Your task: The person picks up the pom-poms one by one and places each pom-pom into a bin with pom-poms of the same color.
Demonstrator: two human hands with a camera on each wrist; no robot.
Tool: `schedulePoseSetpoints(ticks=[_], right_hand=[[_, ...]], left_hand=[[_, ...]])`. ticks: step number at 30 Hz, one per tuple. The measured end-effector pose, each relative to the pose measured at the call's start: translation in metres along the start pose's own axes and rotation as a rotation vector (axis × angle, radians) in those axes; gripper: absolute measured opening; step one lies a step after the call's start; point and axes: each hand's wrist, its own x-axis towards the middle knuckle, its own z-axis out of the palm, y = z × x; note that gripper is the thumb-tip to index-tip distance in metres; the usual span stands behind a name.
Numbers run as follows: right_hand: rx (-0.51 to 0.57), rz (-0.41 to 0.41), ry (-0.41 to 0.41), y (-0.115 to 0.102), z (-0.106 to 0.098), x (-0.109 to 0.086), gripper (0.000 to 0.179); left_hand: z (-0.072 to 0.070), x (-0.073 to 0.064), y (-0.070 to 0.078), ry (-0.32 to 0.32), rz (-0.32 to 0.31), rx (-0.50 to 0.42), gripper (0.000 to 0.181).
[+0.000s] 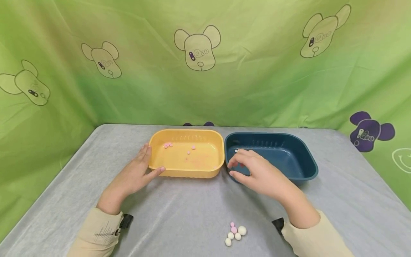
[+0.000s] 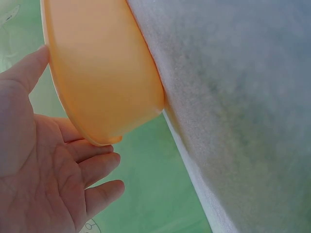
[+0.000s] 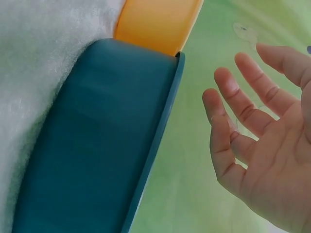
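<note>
My left hand (image 1: 133,175) rests against the left end of the yellow basin (image 1: 189,173). Its thumb touches the front rim, and the other fingers lie loosely along the side. Over the front left corner of the blue basin (image 1: 303,164) hovers my right hand (image 1: 261,175). Its fingers are spread and lightly bent, with nothing between them in the right wrist view. Small pink balls (image 1: 193,147) lie scattered inside the yellow basin. Small white balls (image 1: 236,151) and a few pink ones (image 1: 242,165) show in the blue basin, partly hidden by my right hand.
Nearer to me, white balls (image 1: 242,231) and pink balls (image 1: 234,230) sit in a small cluster on the grey cloth (image 1: 179,214). The two basins stand side by side, close together. A green printed curtain (image 1: 144,89) surrounds the table's back and sides.
</note>
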Motion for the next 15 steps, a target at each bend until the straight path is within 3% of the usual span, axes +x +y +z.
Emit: schedulePoseSetpoints(ticks=[15], right_hand=[[-0.047, -0.011, 0.022, -0.004, -0.002, -0.017, 0.008]], left_hand=[[0.000, 0.002, -0.001, 0.000, -0.001, 0.002, 0.095]])
